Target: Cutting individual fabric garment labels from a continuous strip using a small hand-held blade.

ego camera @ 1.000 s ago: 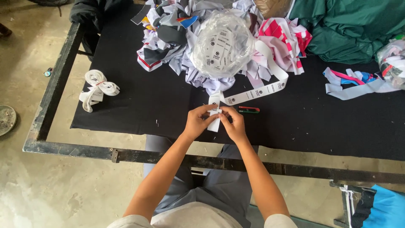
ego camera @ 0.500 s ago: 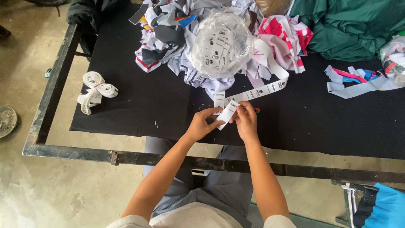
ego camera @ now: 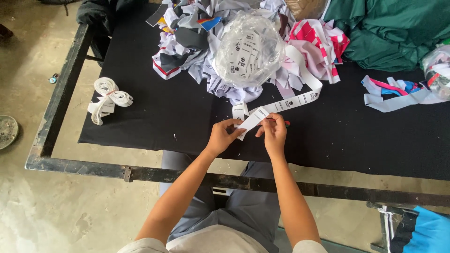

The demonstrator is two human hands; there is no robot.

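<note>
A long white label strip [ego camera: 294, 100] with small dark marks runs from a clear plastic bag of labels [ego camera: 247, 50] down to my hands. My left hand [ego camera: 224, 136] pinches the strip's near end from the left. My right hand [ego camera: 273, 133] grips the same strip from the right, fingers curled over it. Both hands hover just above the black cloth [ego camera: 178, 117] near the table's front edge. A red-handled tool [ego camera: 284, 123] lies partly hidden behind my right hand.
A heap of fabric scraps [ego camera: 187, 37] and pink-white cloth [ego camera: 318, 47] fills the back. Green cloth [ego camera: 393, 33] lies at back right, loose ribbons [ego camera: 398, 93] to the right, a tied white strip bundle [ego camera: 107, 96] at left. A dark metal table frame [ego camera: 154, 174] borders the front.
My hands lifted the strip's end off the cloth and shifted slightly right; the strip is now drawn straighter between my fingers.
</note>
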